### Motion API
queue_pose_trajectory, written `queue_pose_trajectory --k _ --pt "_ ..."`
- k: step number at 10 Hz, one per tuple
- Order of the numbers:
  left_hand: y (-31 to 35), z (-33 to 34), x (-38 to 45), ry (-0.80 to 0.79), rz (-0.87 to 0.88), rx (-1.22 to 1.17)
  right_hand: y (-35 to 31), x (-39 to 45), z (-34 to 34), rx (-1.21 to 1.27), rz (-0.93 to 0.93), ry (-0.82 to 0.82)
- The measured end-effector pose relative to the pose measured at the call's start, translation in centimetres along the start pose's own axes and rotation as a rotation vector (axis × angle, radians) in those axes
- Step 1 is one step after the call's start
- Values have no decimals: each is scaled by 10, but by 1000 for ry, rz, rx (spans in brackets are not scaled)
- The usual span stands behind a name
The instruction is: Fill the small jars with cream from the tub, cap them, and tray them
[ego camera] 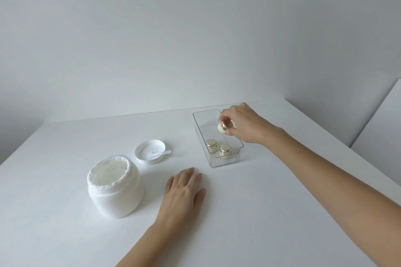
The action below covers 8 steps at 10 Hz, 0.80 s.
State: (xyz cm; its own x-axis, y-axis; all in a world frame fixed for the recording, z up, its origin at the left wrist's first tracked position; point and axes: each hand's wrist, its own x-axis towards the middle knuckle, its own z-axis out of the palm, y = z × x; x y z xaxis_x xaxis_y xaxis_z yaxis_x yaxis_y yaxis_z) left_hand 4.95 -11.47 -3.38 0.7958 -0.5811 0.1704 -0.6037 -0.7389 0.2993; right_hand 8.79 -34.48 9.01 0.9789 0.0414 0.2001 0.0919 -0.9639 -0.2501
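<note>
Right hand (245,123) pinches a capped small jar (224,128), tilted, over the middle of the clear tray (225,163) at 1 o'clock on the worktop (260,212). Two capped jars (211,145) (225,150) stand side by side at the tray's near end. Left hand (184,193) lies flat, fingers straight, holding nothing. Open cream tub (116,188) at 9 o'clock of it; the tub lid (149,151), upturned at 11 o'clock, holds a small spatula (159,154).

Count: three small jars, all capped in gold: two (211,145) (225,150) standing in the near end of one clear tray (238,152), one (224,128) held tilted above it. One open white tub (116,186). One loose white lid (149,151). One small spatula (159,154). Two hands (183,191) (246,122).
</note>
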Motion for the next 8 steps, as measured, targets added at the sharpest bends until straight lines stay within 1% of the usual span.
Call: queue_pose_trajectory --k 1,2,3,5,7,8 --pt "-1 2 -1 -17 -7 32 -2 17 12 -201 -48 -33" --pt "-1 3 -2 -31 -12 41 -4 30 22 -363 -70 -106" --pt "-1 4 -2 -32 -16 33 -5 38 29 -476 -90 -173" --pt "-1 3 0 -30 -13 32 -8 43 41 -566 -103 -269" --pt "-1 3 -1 -8 -7 7 -7 47 48 -561 -85 -287" --pt "1 3 0 -25 6 24 -3 48 39 -514 -60 -243"
